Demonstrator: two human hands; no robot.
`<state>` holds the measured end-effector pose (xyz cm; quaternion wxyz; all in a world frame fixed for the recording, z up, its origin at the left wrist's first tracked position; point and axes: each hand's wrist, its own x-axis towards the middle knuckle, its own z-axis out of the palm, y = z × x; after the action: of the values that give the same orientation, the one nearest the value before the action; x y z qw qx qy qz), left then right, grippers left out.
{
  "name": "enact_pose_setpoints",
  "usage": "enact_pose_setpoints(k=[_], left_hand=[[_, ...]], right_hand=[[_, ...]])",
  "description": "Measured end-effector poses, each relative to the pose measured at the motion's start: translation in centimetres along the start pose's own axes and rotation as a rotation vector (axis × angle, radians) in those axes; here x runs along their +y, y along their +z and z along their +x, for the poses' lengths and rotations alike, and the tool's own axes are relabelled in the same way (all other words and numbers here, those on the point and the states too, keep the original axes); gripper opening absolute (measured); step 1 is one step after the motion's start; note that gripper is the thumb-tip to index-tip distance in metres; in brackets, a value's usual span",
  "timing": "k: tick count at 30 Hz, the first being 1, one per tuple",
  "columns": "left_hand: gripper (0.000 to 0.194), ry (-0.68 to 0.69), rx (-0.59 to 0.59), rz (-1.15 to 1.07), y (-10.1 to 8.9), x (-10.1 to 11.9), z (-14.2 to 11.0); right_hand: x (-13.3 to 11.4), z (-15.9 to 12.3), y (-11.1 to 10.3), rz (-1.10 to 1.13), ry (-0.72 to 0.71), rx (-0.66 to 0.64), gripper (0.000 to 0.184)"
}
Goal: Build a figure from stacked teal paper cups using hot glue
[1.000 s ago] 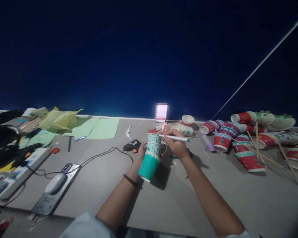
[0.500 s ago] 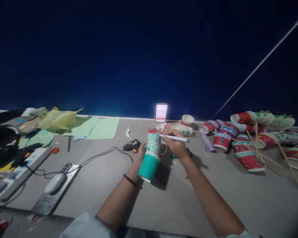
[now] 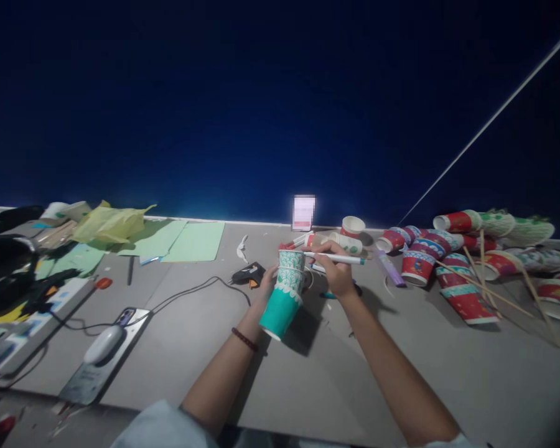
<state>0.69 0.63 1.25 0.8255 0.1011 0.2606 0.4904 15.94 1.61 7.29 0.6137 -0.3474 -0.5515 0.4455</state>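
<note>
Tilted above the table is a stack of paper cups (image 3: 282, 305), teal on the lower part with a white-and-green leaf-like pattern on the upper part. My left hand (image 3: 267, 283) grips the stack from its left side, most of the fingers hidden behind it. A white marker pen (image 3: 338, 257) with a teal end is pinched in my right hand (image 3: 338, 274). Its tip points left at the upper rim of the patterned cup; whether it touches I cannot tell. Behind the cups, a black glue gun (image 3: 248, 274) lies with its cable trailing left.
Decorated red cups (image 3: 417, 264) and wooden sticks (image 3: 488, 286) crowd the right. At left lie a phone (image 3: 86, 376) under a white mouse (image 3: 105, 345), a power strip (image 3: 51, 323), green paper (image 3: 193, 241) and a yellow plastic bag (image 3: 109, 224). A small cup (image 3: 353, 226) stands near the wall.
My right hand and the marker have shifted slightly to the right, the tip drawing back a little from the rim. The cups, in my left hand, have barely moved.
</note>
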Motion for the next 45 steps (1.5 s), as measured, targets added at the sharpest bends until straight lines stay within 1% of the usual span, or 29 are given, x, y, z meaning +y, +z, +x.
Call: enact_pose_setpoints(k=[3, 5, 7, 9, 10, 11, 14, 17, 20, 23, 26, 31, 37, 41, 45], left_hand=[[0.022, 0.042, 0.029, 0.023, -0.6, -0.2, 0.6], [0.022, 0.046, 0.039, 0.031, -0.9, -0.4, 0.8], [0.032, -0.004, 0.003, 0.029, -1.1, -0.6, 0.8], [0.046, -0.076, -0.069, 0.030, -1.0, -0.6, 0.5], [0.050, -0.098, -0.101, 0.037, -0.9, -0.6, 0.4], [0.051, -0.105, -0.124, 0.046, -0.7, -0.5, 0.2], [0.043, -0.091, -0.156, 0.058, -0.3, -0.3, -0.1], [0.042, -0.098, -0.178, 0.053, -0.1, -0.2, -0.2], [0.043, -0.102, -0.169, 0.050, -0.1, -0.2, -0.3], [0.043, -0.101, -0.140, 0.034, 0.2, -0.3, -0.5], [0.040, -0.089, -0.099, 0.009, 0.7, -0.3, -0.7], [0.035, -0.078, -0.045, 0.014, 1.1, -0.2, -0.9], [0.034, -0.091, -0.035, 0.022, 0.7, -0.2, -0.8], [0.032, -0.066, -0.055, 0.009, 0.7, -0.2, -0.6], [0.035, -0.083, -0.059, 0.013, 0.7, -0.2, -0.6]], right_hand=[[0.0, 0.1, 0.0, 0.010, 0.022, 0.023, 0.005], [0.0, 0.1, 0.0, 0.006, 0.030, 0.025, 0.005], [-0.1, 0.1, 0.1, -0.002, 0.028, 0.022, 0.005], [-0.2, 0.1, 0.2, -0.007, 0.023, 0.010, 0.006], [-0.2, 0.1, 0.2, -0.009, 0.022, 0.002, 0.005], [-0.1, 0.1, 0.2, -0.011, 0.021, -0.006, 0.005], [0.1, 0.0, 0.1, -0.040, 0.008, -0.015, 0.005], [0.4, 0.1, -0.1, -0.112, -0.007, -0.018, 0.006], [0.5, 0.1, -0.1, -0.183, -0.045, -0.031, 0.008], [0.4, 0.0, -0.1, -0.218, -0.063, -0.043, 0.004], [0.4, 0.0, 0.0, -0.234, -0.061, -0.043, 0.002], [0.4, -0.1, -0.1, -0.273, -0.085, -0.047, 0.005], [0.3, -0.1, 0.0, -0.294, -0.076, -0.045, 0.004], [0.4, -0.1, -0.1, -0.279, -0.079, -0.053, 0.004], [0.4, 0.0, -0.1, -0.282, -0.085, -0.044, 0.004]])
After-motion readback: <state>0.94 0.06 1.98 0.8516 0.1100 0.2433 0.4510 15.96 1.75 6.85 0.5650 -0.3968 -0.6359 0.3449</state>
